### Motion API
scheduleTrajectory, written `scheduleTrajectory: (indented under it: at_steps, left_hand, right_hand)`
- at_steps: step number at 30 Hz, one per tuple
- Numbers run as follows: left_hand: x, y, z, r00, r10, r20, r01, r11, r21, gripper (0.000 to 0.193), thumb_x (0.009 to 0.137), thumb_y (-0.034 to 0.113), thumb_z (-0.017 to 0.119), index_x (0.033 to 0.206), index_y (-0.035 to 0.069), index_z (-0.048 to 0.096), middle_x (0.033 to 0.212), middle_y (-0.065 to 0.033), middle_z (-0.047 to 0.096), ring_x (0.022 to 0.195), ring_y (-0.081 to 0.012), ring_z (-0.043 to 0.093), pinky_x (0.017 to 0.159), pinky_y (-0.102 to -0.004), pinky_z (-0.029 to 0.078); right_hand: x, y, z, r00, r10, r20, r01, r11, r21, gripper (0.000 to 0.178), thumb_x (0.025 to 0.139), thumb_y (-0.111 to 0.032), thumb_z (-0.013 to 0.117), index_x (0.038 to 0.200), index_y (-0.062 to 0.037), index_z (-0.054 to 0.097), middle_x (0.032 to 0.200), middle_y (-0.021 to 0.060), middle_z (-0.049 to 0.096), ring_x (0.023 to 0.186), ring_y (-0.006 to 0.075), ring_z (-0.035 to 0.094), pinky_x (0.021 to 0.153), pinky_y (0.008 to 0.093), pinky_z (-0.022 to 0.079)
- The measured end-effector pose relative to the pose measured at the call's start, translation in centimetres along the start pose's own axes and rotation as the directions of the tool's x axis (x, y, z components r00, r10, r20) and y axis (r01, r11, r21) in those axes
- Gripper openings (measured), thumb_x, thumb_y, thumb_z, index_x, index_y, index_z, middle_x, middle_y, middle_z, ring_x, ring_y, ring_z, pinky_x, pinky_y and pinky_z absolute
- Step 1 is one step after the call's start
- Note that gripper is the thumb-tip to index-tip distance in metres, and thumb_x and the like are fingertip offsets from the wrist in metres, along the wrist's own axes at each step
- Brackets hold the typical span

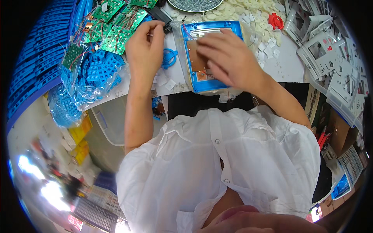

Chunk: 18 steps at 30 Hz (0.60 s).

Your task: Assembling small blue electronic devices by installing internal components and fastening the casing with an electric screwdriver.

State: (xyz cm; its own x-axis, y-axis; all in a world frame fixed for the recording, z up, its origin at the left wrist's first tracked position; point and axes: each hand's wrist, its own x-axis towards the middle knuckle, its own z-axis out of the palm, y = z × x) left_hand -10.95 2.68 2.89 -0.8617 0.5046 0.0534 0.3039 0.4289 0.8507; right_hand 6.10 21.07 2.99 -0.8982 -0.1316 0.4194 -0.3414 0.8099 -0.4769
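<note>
A blue rectangular plastic housing [211, 86] lies on the table in front of me, with a brown circuit board [197, 58] and thin wires inside it. My right hand [231, 60] is over the housing, its fingers stretched out and slightly blurred. To the left, my left hand [145, 48] is raised with curled fingers, their tips close to a black elongated part [160, 15]. Whatever sits between those fingers is hidden. Just right of the left wrist lies a blue ring-shaped plastic piece [169, 58].
Green circuit boards [118, 33] with wires pile up at the left, above bagged blue plastic parts [99, 70]. Cream discs [233, 9] and a red ring piece [275, 21] lie at the back. White printed panels [330, 54] fill a clear bin at the right. A metal-rimmed dish [194, 5] stands at the far edge.
</note>
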Motion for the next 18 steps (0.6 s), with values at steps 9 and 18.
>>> scheduleTrajectory:
  at_steps: [9, 18]
  left_hand:
    - [1.8, 0.8, 2.5, 0.974, 0.085, 0.212, -0.064, 0.992, -0.107, 0.022, 0.089, 0.021, 0.079, 0.1, 0.002, 0.078, 0.076, -0.0001, 0.07, 0.07, -0.0061, 0.06, 0.064, -0.0232, 0.048]
    - [1.5, 1.7, 3.2, 0.934, 0.286, 0.216, -0.31, 0.946, 0.091, 0.016, 0.086, 0.017, 0.079, 0.096, 0.004, 0.077, 0.08, -0.0039, 0.071, 0.067, -0.0109, 0.062, 0.063, -0.026, 0.049]
  right_hand:
    - [1.6, 1.7, 1.9, 0.997, 0.067, -0.033, -0.071, 0.986, -0.15, 0.044, 0.076, -0.008, 0.071, 0.12, -0.0043, 0.068, 0.102, 0.0056, 0.068, 0.099, 0.0263, 0.061, 0.091, 0.035, 0.053]
    - [-0.5, -2.1, 0.7, 0.986, 0.066, 0.151, -0.027, 0.97, -0.243, 0.043, 0.084, -0.014, 0.073, 0.123, 0.0031, 0.065, 0.135, 0.018, 0.061, 0.129, 0.0333, 0.056, 0.106, 0.0407, 0.049]
